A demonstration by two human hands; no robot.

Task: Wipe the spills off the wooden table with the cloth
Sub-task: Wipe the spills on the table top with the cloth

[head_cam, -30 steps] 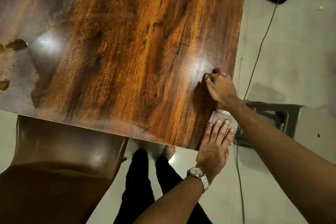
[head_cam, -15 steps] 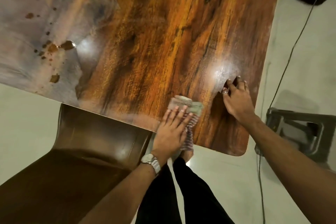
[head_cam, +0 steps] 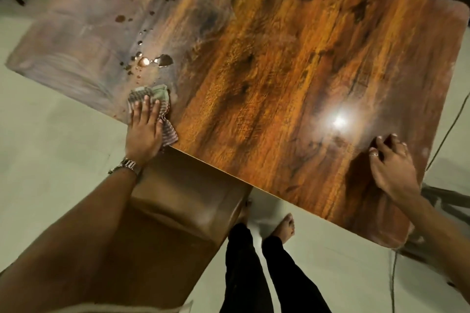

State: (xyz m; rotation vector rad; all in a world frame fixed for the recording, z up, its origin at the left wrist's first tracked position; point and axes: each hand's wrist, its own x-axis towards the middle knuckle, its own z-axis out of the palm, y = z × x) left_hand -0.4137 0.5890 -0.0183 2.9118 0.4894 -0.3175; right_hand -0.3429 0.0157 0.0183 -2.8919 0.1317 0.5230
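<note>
Fingers (head_cam: 146, 105) of the left hand (head_cam: 143, 129) lie straight and close together, pressing flat on a crumpled cloth (head_cam: 162, 95) without curling round it; the palm covers the cloth's near part, and a metal watch (head_cam: 127, 164) sits at the wrist. Fingers (head_cam: 381, 142) of the right hand (head_cam: 391, 165) are spread and slightly bent, their tips propped on the bare desk (head_cam: 279, 71) near its right near corner; they hold nothing, and a ring (head_cam: 372, 156) shows on one of them.

Half a second ago the left hand and the cloth were at the near edge around the middle of the desk, near the right hand and well apart from the spills; now they have slid far to the left, and the two hands are well apart; the right hand has kept its place by the corner.

The cloth, green and striped, lies under and ahead of the left fingers at the desk's near edge, one striped corner reaching that edge; the brown spills (head_cam: 164, 60), a small puddle and scattered drops, lie just beyond it, the nearest drops just beside its far edge. A brown chair (head_cam: 178, 198) stands below the near edge, under the left forearm.
</note>
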